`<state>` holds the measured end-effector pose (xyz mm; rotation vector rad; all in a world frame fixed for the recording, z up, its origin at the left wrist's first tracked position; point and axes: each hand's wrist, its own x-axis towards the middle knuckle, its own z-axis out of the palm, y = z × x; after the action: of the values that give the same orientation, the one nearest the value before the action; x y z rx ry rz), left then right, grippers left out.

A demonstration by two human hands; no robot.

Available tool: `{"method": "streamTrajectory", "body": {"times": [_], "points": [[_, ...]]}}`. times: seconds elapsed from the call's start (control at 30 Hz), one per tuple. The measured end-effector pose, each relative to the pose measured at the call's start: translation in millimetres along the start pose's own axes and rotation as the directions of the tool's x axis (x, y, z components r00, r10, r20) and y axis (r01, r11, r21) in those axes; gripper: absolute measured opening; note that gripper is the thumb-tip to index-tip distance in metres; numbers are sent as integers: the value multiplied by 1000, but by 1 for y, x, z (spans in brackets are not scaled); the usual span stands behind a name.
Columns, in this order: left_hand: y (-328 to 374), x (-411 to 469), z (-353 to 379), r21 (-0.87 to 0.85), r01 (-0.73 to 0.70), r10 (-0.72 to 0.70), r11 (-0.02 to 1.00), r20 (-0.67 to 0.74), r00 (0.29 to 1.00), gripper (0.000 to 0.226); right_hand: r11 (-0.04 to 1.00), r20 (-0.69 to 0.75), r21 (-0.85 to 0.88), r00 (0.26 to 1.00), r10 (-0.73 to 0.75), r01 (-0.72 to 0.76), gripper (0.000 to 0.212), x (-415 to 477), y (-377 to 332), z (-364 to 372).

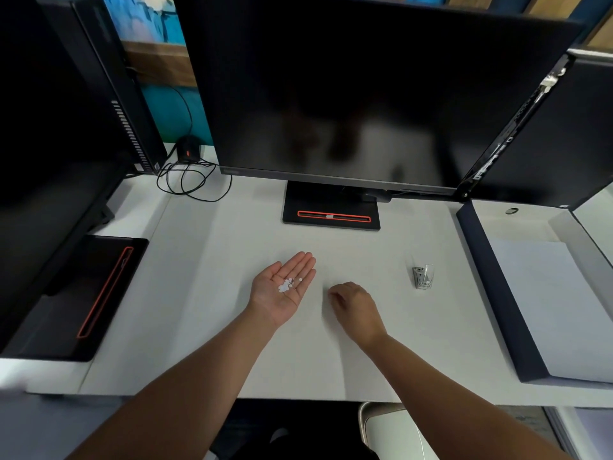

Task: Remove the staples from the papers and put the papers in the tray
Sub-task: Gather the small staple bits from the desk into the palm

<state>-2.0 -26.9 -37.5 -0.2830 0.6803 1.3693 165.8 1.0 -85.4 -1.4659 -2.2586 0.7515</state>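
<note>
A: Papers (544, 307) lay in the tray (487, 280), far right. What looked like a staple remover (423, 277) stood between tray and hands.
B: Hands?
A: Left hand (282, 293) was palm up, fingers straight, white bits (287, 285) on it. Right hand (355, 310) had fingers curled down at the surface (232, 247); any pinch, couldn't tell.
B: Tips?
A: Likely clean-up: keep the palm level. The monitor (365, 94) stood behind, no obstacle.

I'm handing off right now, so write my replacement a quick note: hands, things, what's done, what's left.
Left hand: open, palm up, carrying small white bits.
Right hand: fingers curled down at the desk; whether it holds anything is hidden.
Staple remover: on the desk, right of the hands.
Done: papers lie in the tray, far right.
Left: probably only disposing of the bits.
</note>
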Motion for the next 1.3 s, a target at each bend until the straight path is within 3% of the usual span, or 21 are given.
{"method": "streamTrajectory", "body": {"times": [0.13,0.37,0.73,0.83,0.93,1.1,1.3], "points": [[3,-2,-1,-13,-6,6,1000,-9,1000,44,1000,-68,2,998,9,-9,19,-14,-1,3],[0,-3,-1,-18,-3,2,1000,-12,1000,44,1000,-33,18,999,1,0,9,-7,-13,11],[0,-2,-2,-20,-3,3,1000,-14,1000,44,997,-20,-78,1000,-12,11,16,-1,-24,13],[1,-1,-5,-20,-4,4,1000,-15,1000,43,998,14,2,998,56,-56,15,2,-25,9],[2,-1,-7,-28,-15,15,1000,-20,1000,44,974,5,203,995,99,-98,14,2,-36,-2],[0,-4,-4,37,-17,18,999,-49,999,45,948,4,317,999,-33,30,10,4,-71,-11],[-2,-3,2,49,15,-13,999,-46,999,47,975,-14,153,987,-160,160,16,12,-79,-3]]}}
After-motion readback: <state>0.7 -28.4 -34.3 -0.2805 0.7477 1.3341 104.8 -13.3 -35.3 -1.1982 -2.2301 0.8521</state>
